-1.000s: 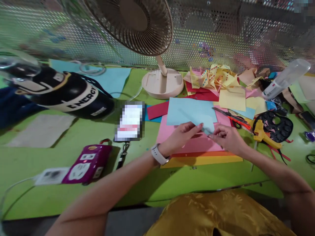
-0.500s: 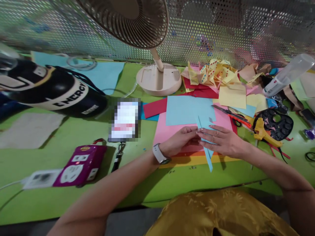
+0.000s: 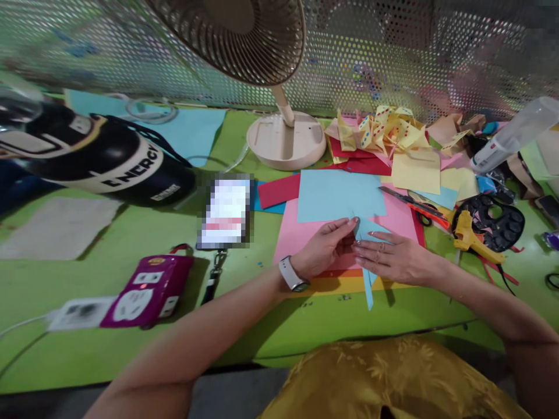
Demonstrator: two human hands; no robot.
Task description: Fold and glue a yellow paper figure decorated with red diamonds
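Note:
Between my two hands is a folded light-blue paper [image 3: 369,285], its narrow pointed end hanging down toward me. My left hand [image 3: 331,245] pinches the upper left edge of it between thumb and fingers. From the right, my right hand [image 3: 388,255] is closed over the same paper, with the fingers lying across its front and the thumb hidden. Just beyond the hands, a flat light-blue sheet [image 3: 340,195] rests on a pink sheet [image 3: 290,238], and orange and yellow sheets [image 3: 332,284] show at the near edge.
To the right lie a craft knife and scissors [image 3: 419,206], a yellow glue gun [image 3: 474,238] and a black palette [image 3: 502,218]. Behind are folded yellow papers [image 3: 388,131] and a fan base [image 3: 286,139]. A phone [image 3: 227,209], purple power adapter [image 3: 151,291] and black bottle [image 3: 117,160] stand left.
My left thumb has moved up along the folded paper's edge. The right fingers have slid slightly downward, and the paper has turned a little. The whole view has shifted slightly.

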